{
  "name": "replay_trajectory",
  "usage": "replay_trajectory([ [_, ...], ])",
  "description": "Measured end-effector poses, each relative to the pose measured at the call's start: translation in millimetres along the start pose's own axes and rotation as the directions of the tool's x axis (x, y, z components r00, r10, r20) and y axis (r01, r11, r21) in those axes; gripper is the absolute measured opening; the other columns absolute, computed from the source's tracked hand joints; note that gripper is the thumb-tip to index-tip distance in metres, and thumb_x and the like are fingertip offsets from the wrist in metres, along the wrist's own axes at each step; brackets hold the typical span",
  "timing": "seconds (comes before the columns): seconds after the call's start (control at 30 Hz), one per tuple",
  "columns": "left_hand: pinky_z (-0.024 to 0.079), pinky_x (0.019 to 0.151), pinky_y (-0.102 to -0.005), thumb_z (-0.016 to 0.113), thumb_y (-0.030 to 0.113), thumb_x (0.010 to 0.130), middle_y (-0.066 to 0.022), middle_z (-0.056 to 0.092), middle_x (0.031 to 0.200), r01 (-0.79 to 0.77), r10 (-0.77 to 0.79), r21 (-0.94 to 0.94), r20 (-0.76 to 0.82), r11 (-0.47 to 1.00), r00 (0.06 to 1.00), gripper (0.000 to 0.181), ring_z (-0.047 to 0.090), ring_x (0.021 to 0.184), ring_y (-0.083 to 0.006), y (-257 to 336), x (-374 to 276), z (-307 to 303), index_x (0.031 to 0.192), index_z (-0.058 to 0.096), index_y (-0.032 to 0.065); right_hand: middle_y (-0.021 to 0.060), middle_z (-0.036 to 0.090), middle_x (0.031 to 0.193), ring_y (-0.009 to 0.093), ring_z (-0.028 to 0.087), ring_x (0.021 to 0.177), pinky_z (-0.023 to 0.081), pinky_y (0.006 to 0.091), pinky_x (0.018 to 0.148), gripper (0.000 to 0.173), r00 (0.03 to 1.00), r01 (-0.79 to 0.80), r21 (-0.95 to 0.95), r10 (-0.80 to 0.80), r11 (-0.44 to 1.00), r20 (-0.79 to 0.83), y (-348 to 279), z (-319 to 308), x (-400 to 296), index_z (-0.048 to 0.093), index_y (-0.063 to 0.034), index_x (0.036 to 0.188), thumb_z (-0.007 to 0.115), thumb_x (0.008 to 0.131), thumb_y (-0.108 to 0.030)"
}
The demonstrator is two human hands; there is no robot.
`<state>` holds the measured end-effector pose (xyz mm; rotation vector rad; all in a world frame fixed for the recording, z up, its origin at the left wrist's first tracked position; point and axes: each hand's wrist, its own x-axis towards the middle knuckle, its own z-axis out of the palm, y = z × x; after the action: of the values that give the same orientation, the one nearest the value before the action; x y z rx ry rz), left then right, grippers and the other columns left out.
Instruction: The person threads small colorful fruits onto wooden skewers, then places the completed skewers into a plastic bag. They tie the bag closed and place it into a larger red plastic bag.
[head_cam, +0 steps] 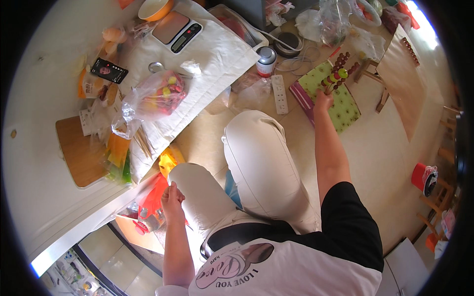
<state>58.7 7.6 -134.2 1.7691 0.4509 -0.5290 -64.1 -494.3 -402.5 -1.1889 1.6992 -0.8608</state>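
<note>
My right hand (324, 101) grips the lower ends of several fruit skewers (335, 73), out at the upper right. Most are strung with dark red round fruits; one also carries green and bright red pieces. Beneath them on the floor lies a flat box or pad with a green flowered top (347, 113). My left hand (173, 198) is by my left knee, its fingers curled and nothing visible in them. On the white cloth (218, 70) at the left sits a clear plastic bag of red and yellow-green fruit (164, 92), with thin sticks (142, 142) beside it.
A kitchen scale (172, 27), a phone (109, 70) and a wooden board (76, 155) lie on the left table. A power strip (279, 94) and a can (266, 61) stand on the floor. At right, a pale board (401, 85) over a wooden stool (370, 73) bears one dark red skewer (410, 51).
</note>
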Motion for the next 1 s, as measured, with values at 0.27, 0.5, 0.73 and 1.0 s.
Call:
replay_trajectory([
  [0.27, 0.031, 0.052, -0.0229, 0.054, 0.025, 0.09, 0.0025, 0.037, 0.052, 0.009, -0.01, 0.09, 0.003, 0.996, 1.0, 0.038, 0.036, 0.052, -0.0077, 3.9, 6.7, 8.5, 0.057, 0.041, 0.0118, 0.0076, 0.068, 0.082, 0.019, 0.059, 0.071, 0.044, 0.0374, 0.069, 0.027, 0.999, -0.036, -0.017, 0.037, 0.999, 0.038, -3.3, 9.6, 22.4, 0.069, -0.0003, 0.087, 0.067, 0.082, -0.027],
  [0.5, 0.032, 0.053, -0.0241, 0.055, 0.026, 0.09, 0.0033, 0.032, 0.053, 0.021, -0.018, 0.135, -0.023, 0.991, 1.0, 0.039, 0.033, 0.05, -0.0086, 1.2, 4.7, 2.3, 0.058, 0.038, 0.0134, 0.0072, 0.069, 0.084, 0.02, 0.062, 0.079, 0.047, 0.0392, 0.073, 0.022, 0.996, 0.05, -0.129, -0.04, 0.99, 0.077, -24.1, 9.7, -15.9, 0.071, -0.005, 0.088, 0.061, 0.086, -0.025],
  [0.73, 0.031, 0.053, -0.0212, 0.057, 0.028, 0.089, 0.003, 0.041, 0.053, 0.03, -0.025, 0.135, -0.041, 0.99, 0.999, 0.039, 0.038, 0.052, -0.0058, -1.1, 5.2, -3.3, 0.056, 0.043, 0.0115, 0.0075, 0.068, 0.08, 0.019, 0.061, 0.067, 0.047, 0.0404, 0.062, 0.023, 0.979, 0.204, -0.256, -0.197, 0.945, 0.053, -31.1, 6.3, -24.3, 0.069, -0.0038, 0.084, 0.06, 0.088, -0.025],
  [1.0, 0.03, 0.053, -0.0209, 0.057, 0.028, 0.088, 0.0036, 0.04, 0.053, 0.06, -0.056, 0.126, -0.039, 0.99, 0.998, 0.037, 0.037, 0.052, -0.0053, -7.3, 11.6, -2.3, 0.058, 0.044, 0.0118, 0.0127, 0.068, 0.079, 0.025, 0.064, 0.067, 0.049, 0.0407, 0.057, 0.03, 0.933, 0.32, -0.321, -0.356, 0.891, -0.059, -16.5, 14.4, -6.4, 0.066, 0.0009, 0.088, 0.066, 0.083, -0.029],
])
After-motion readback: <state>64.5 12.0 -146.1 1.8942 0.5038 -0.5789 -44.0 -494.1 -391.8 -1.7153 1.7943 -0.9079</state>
